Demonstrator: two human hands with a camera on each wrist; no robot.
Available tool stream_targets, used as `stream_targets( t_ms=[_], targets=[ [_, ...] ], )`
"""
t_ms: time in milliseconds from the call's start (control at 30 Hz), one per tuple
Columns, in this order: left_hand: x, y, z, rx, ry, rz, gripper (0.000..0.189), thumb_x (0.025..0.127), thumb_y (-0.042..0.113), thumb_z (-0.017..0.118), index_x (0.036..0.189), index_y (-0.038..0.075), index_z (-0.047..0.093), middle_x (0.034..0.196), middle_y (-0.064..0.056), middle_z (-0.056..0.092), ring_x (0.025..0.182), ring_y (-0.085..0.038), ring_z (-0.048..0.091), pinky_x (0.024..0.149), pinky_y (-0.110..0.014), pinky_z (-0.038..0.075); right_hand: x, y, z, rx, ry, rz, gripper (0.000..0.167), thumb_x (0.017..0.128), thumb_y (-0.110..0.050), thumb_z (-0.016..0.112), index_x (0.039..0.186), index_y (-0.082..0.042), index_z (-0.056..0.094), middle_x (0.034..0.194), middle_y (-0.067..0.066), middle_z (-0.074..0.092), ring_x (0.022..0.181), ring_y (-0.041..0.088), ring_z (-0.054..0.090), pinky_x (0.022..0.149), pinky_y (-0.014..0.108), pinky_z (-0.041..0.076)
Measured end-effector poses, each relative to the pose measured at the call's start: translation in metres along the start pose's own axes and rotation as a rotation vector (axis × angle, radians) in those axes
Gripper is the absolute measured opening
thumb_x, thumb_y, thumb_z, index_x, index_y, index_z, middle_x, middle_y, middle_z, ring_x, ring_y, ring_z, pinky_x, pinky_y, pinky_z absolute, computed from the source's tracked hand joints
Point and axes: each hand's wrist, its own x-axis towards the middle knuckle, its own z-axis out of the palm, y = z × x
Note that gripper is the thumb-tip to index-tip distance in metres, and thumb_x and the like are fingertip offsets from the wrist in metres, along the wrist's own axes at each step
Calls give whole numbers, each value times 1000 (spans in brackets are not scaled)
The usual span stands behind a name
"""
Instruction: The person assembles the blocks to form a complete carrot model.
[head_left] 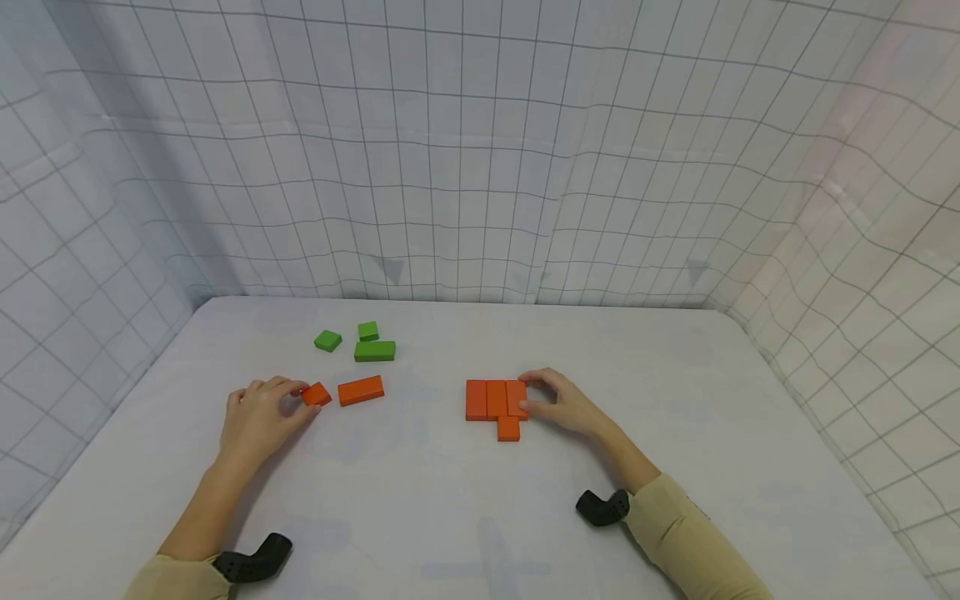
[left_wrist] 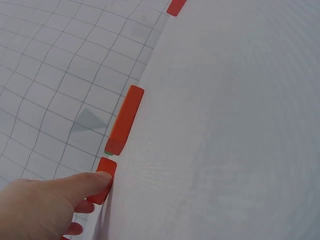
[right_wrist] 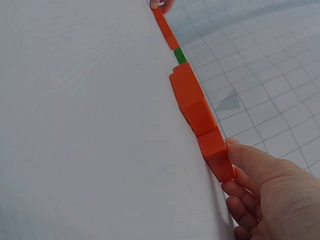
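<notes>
Orange small block [head_left: 316, 394] in the closed pinch of the left hand [head_left: 258, 419], just left of an orange bar [head_left: 361, 391]; looks held lightly for fine control. Spanned between thumb and finger of the right hand [head_left: 564, 406], end block [head_left: 513, 396] of an orange cluster [head_left: 496, 398]; seems braced against slipping.

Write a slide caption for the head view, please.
Left hand pinches a small orange block; right hand holds the rightmost block of an orange group on a table.
</notes>
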Motion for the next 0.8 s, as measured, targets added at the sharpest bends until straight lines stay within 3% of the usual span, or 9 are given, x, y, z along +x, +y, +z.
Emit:
stream_targets(
  t_ms=[200, 400, 633, 800],
  targets=[
    [1, 3, 0, -35, 46, 39, 33, 71, 20, 75, 97, 2, 66, 98, -17, 63, 89, -37, 51, 79, -56, 29, 0, -1, 0, -5, -1, 7, 43, 84, -8, 64, 122, 8, 49, 123, 22, 50, 116, 36, 43, 100, 49, 29],
    [9, 19, 5, -82, 114, 123, 33, 70, 18, 77, 97, 3, 65, 96, -14, 62, 91, -36, 51, 78, -54, 32, 0, 0, 0, -14, 5, 18, 44, 84, -9, 64, 122, 7, 50, 122, 21, 51, 115, 36, 44, 100, 49, 30],
    [14, 53, 23, -146, 159, 282, 37, 65, 15, 80, 97, 3, 66, 93, -10, 63, 87, -30, 52, 75, -48, 35, 0, 1, -1, -17, 4, 15, 44, 84, -9, 64, 122, 7, 50, 123, 22, 50, 116, 36, 43, 100, 49, 29],
    [13, 85, 41, -181, 145, 400, 34, 61, 13, 82, 92, 6, 67, 89, -5, 63, 82, -24, 53, 74, -45, 37, 0, 1, -1, -15, 7, 14, 44, 84, -9, 64, 122, 7, 50, 123, 21, 50, 116, 35, 44, 100, 48, 30]
  ],
)
